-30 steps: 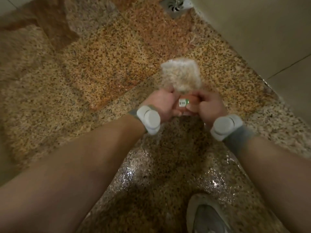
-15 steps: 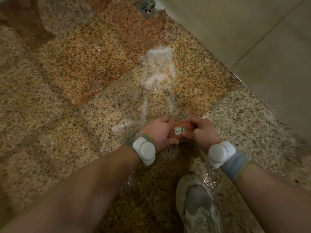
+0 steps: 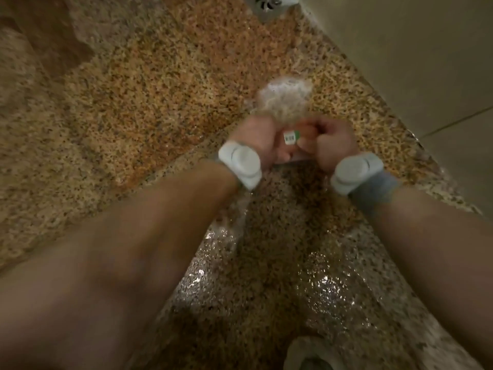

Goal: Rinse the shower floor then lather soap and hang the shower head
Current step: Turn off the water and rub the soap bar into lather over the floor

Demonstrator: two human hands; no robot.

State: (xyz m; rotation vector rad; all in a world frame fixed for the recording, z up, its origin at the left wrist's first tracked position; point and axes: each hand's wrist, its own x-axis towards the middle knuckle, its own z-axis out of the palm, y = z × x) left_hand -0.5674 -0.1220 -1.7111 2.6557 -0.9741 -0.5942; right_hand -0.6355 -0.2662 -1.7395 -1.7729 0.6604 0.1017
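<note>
Just beyond the middle of the view, both bare hands meet above the wet floor (image 3: 133,116) and close around the shower head (image 3: 300,132), which is held between them, well above the stone. The left hand (image 3: 256,140) wraps it from the left with its fingers curled round the body. The right hand (image 3: 334,141) grips it from the right in a tight fist, knuckles up. Only a small orange-toned part of the shower head shows between the two hands, bearing a white and green sticker (image 3: 291,136). The picture is blurred, so I cannot tell how each fingertip lies. From the far side of the hands a whitish spray (image 3: 284,101) fans out away from the person, towards the far part of the floor. Each wrist carries a pale round device, one on the left wrist (image 3: 240,165) and one on the right wrist (image 3: 356,172); a grey band (image 3: 373,193) sits just behind the right one. The speckled stone is orange-brown on the far side and darker near the person, where patches of water glisten. A metal drain (image 3: 269,4) lies at the far edge, close to the pale tiled wall (image 3: 413,62) that runs along the right. The toe of a grey shoe (image 3: 312,353) shows at the near edge, between the forearms.
</note>
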